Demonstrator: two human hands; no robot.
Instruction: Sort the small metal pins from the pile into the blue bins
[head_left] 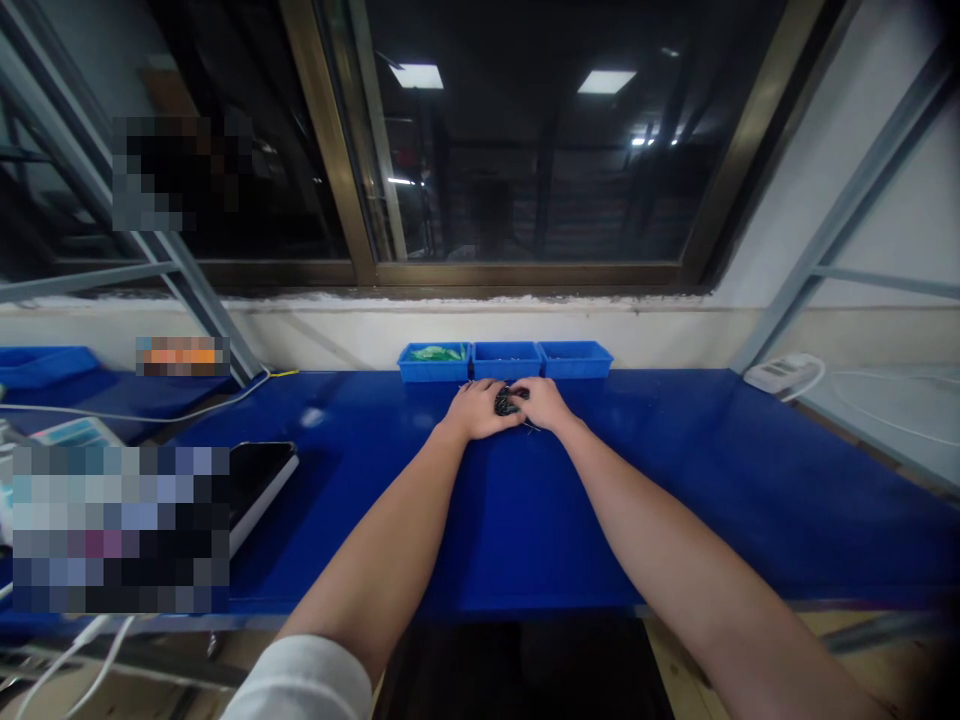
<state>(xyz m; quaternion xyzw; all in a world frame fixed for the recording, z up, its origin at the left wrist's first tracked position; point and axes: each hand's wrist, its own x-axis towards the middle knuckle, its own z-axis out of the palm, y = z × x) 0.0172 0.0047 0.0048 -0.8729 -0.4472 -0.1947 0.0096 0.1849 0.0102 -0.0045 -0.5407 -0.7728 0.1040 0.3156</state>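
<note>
Both my hands meet near the back of the blue table (525, 520), just in front of the three blue bins. Between them lies a small dark pile (507, 402) of thin pieces, too small to make out. My left hand (482, 408) curves round its left side, with the fingers partly spread. My right hand (541, 402) reaches in from the right, its fingers bent over the pile. Whether either hand grips any piece cannot be seen. The left bin (435, 372) holds something green; the middle bin (507, 370) and right bin (576, 368) show small bits inside.
A dark-topped device (262, 475) lies at the left, beside a blurred area. A white power strip (784, 374) with a cable sits at the back right. Grey metal posts rise at both sides. Another blue tray (45, 368) stands at the far left, and a window is behind.
</note>
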